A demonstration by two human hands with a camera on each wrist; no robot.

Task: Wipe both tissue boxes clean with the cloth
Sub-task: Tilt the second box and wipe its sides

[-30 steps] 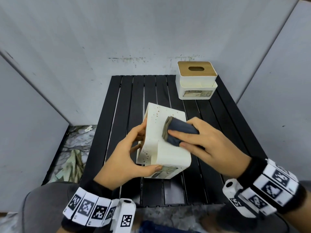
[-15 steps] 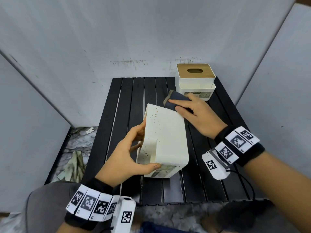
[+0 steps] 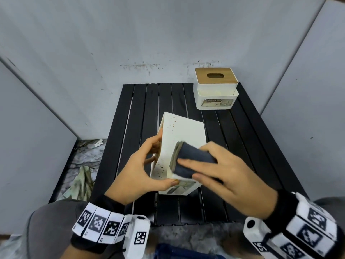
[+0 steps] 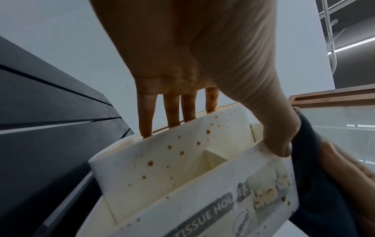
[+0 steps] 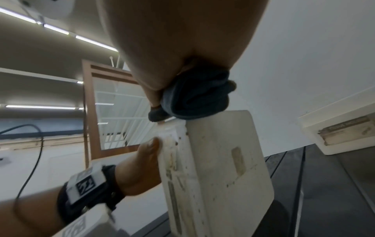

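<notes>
A white tissue box (image 3: 183, 135) spotted with brown stains stands tipped on its side in the middle of the black slatted table (image 3: 130, 116). My left hand (image 3: 138, 165) grips its left side, thumb on the near end and fingers (image 4: 172, 112) hooked over the far edge. My right hand (image 3: 220, 169) holds a folded dark blue cloth (image 3: 192, 161) and presses it on the box's upper face near the front end. The cloth (image 5: 194, 99) sits on the box's top edge in the right wrist view. A second white tissue box (image 3: 216, 90) with a wooden lid stands at the back right.
Grey walls close in the table at the back and on both sides. Left of the table, a crumpled greenish rag (image 3: 82, 182) lies on the marbled floor. Bare slats lie between the two boxes and along the table's left part.
My right hand has drawn the cloth from the box's far end back along the upper face to its near end. The left hand keeps the same grip on the box.
</notes>
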